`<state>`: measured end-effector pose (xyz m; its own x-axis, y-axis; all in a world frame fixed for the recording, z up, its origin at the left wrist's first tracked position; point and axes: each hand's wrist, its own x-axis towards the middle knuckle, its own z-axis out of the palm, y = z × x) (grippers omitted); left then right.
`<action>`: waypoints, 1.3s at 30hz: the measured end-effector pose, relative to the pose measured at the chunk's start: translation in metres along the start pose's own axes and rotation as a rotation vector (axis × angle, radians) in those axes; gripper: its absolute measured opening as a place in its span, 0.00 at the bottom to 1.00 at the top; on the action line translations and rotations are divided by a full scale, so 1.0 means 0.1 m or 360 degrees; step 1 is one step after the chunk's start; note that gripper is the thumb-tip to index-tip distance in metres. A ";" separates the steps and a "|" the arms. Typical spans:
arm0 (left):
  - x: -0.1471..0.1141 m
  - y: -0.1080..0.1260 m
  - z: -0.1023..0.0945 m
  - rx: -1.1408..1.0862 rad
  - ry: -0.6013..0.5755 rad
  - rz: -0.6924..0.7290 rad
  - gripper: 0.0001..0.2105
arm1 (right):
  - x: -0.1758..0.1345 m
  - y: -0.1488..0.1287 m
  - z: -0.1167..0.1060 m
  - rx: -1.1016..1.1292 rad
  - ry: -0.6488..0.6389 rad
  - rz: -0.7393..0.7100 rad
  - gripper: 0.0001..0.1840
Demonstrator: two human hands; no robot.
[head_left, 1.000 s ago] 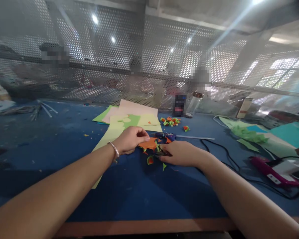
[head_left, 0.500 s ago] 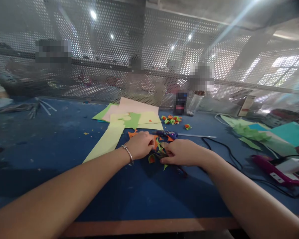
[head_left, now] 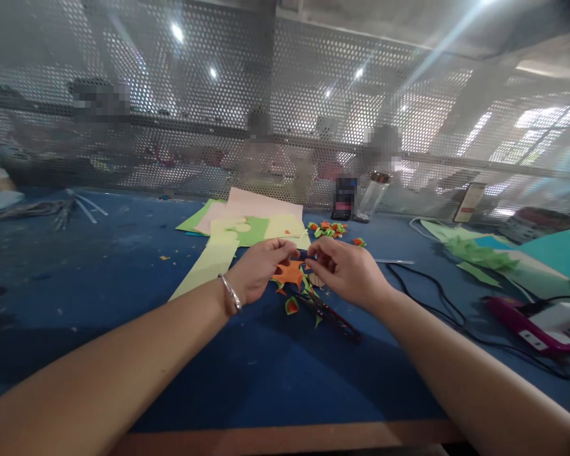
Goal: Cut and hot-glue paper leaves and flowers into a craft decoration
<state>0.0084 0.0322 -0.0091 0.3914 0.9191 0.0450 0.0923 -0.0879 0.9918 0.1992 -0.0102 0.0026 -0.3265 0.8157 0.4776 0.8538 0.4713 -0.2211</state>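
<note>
My left hand (head_left: 261, 266), with a silver bangle at the wrist, has thumb and fingers pinched together over the table. Facing it closely, my right hand (head_left: 346, 266) is also closed in a pinch. What sits in their fingertips is too small or hidden to make out. Below the hands lies an orange paper scrap (head_left: 289, 273), beside a small round wooden disc (head_left: 316, 279). A green and orange paper curl (head_left: 291, 306) rests nearer me, by a long dark slim tool (head_left: 335, 318). A dark blue object behind the fingertips is mostly covered.
Paper sheets (head_left: 266, 204) and a pale yellow strip (head_left: 206, 269) lie at the back left. Small orange-green paper pieces (head_left: 327, 229) are heaped near a phone (head_left: 344, 197) and a clear bottle (head_left: 374, 195). Black cables (head_left: 432, 291) run right to a magenta power strip (head_left: 527, 326).
Both hands have lifted and moved slightly away from me, and their fingertips are closer together. The dark slim tool and orange scrap are more exposed; the blue object is now mostly hidden.
</note>
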 end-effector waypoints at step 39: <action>-0.19 0.07 0.22 -0.0828 0.0101 -0.0217 0.05 | -0.03 -0.03 0.17 -0.0487 0.0276 -0.0862 0.14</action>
<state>0.0219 0.0057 -0.0056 0.3502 0.9317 -0.0969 -0.3338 0.2207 0.9165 0.1906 -0.0086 -0.0127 -0.6952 0.4112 0.5896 0.6720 0.6630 0.3300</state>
